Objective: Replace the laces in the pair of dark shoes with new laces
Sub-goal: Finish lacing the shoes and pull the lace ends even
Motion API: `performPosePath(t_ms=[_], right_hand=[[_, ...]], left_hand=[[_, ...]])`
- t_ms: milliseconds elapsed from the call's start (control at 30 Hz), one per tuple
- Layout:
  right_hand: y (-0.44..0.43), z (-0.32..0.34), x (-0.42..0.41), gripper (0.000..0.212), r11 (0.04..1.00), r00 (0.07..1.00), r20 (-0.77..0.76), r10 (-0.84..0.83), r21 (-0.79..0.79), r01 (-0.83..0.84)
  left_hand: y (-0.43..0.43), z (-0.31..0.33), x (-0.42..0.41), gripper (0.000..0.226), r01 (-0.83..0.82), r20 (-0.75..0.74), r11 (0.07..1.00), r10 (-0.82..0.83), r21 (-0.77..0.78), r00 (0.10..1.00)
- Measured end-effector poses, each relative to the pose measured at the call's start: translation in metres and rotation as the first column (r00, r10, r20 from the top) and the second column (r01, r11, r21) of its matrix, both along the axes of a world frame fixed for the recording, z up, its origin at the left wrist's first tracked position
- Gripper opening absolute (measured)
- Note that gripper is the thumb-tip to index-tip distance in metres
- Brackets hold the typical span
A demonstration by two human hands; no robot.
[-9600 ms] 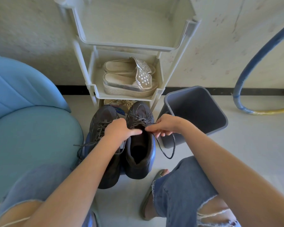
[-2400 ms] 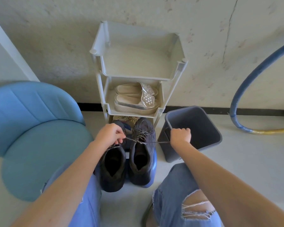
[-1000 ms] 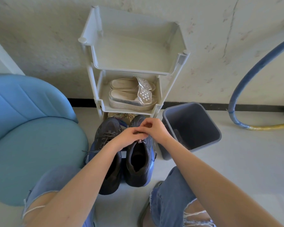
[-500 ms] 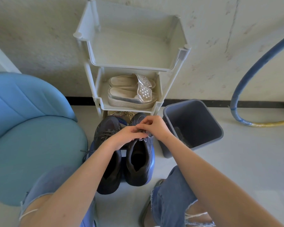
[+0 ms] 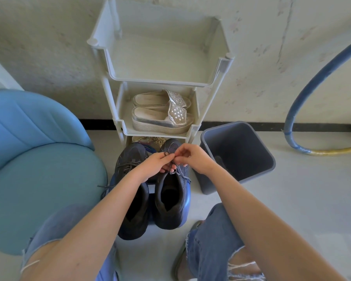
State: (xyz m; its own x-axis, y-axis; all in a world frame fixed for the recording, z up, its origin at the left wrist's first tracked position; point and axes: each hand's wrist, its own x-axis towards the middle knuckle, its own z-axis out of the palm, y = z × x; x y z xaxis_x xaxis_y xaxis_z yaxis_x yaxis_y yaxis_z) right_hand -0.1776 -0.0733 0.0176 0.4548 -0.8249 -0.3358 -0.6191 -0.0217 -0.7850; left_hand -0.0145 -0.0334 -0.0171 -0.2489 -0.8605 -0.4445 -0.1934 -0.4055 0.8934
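The pair of dark fabric shoes (image 5: 137, 218) stands heels toward the person, in front of the white plastic shelf rack (image 5: 221, 63). Both hands meet over the right-side shoe. The left hand (image 5: 156, 164) and right hand (image 5: 195, 158) each pinch its dark grey lace (image 5: 181, 174).

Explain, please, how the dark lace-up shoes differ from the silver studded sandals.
The dark lace-up shoes stand before the white rack, toes toward the wall; the silver studded sandals point rightward on its middle shelf. The left hand and right hand pinch a shoe's lace; the sandals are untouched. Both are pairs.
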Motion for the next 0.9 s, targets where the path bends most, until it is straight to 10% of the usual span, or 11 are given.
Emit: performPosePath(t_ms=[567, 900], right_hand=[[0.006, 0.006, 0.002, 0.008, 0.906, 0.938, 0.146, -0.315, 0.340, 0.251], [0.011, 0.006, -0.002, 0.014, 0.985, 0.993, 0.098, -0.071, 0.163, 0.054]], left_hand=[[-0.006, 0.002, 0.006, 0.016, -0.127, -0.127, 0.979, 0.148, 0.158, 0.981], [-0.009, 0.006, 0.007, 0.010, -0.133, -0.269, 0.896, 0.265, 0.424, 0.926]])
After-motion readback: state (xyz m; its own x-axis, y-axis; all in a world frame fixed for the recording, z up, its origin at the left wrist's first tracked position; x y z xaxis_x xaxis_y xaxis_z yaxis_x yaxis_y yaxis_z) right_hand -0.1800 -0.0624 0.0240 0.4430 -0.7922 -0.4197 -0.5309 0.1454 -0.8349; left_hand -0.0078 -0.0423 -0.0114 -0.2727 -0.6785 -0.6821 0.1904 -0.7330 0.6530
